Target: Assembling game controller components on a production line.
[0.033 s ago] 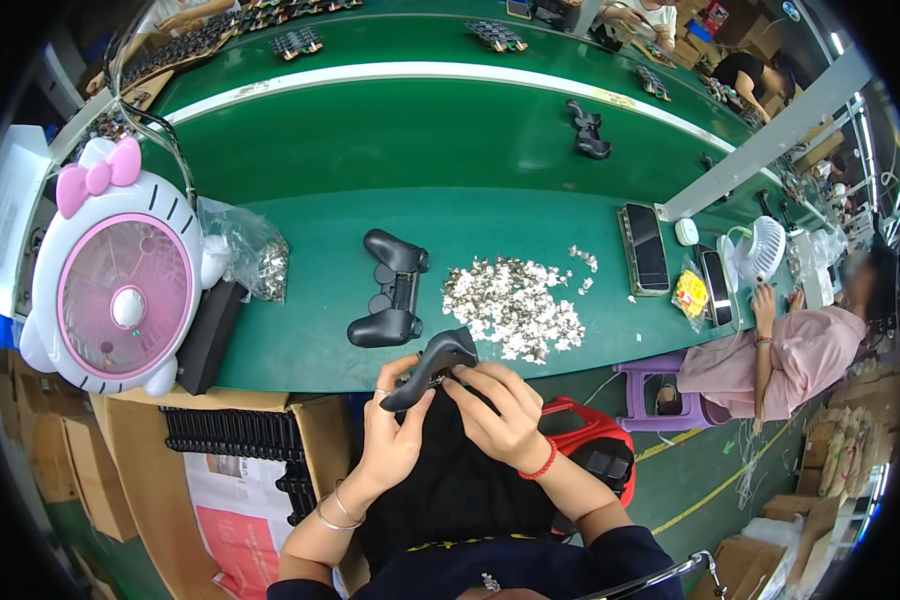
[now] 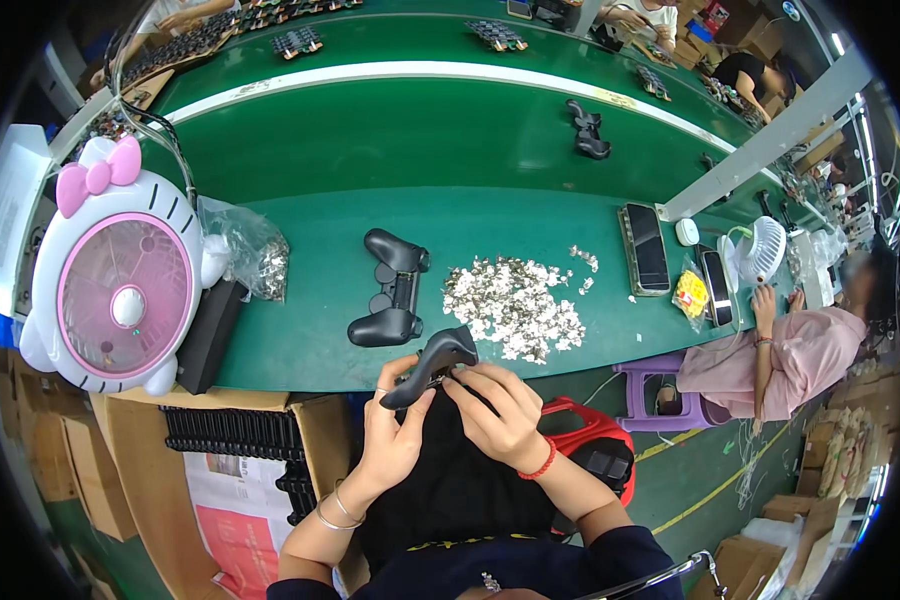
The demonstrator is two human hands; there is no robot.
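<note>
My left hand (image 2: pixel 395 440) is closed round a black game controller shell (image 2: pixel 432 366), held tilted above my lap just off the table's front edge. My right hand (image 2: pixel 500 415), a red cord on its wrist, has its fingertips pinched against the shell's inner side. A small metallic bit shows there, but what the right fingertips grip is hidden. Beyond them a pile of small silvery metal parts (image 2: pixel 515 305) lies on the green table (image 2: pixel 320 350). Left of the pile rests another black game controller (image 2: pixel 395 290).
A pink-and-white fan (image 2: pixel 125 290) and a bag of metal parts (image 2: pixel 270 265) stand left. Below, a carton (image 2: pixel 140 460) holds black shells. A phone (image 2: pixel 646 250) lies right, near a seated person in pink (image 2: pixel 780 365). A controller (image 2: pixel 588 130) lies on the green belt (image 2: pixel 420 130).
</note>
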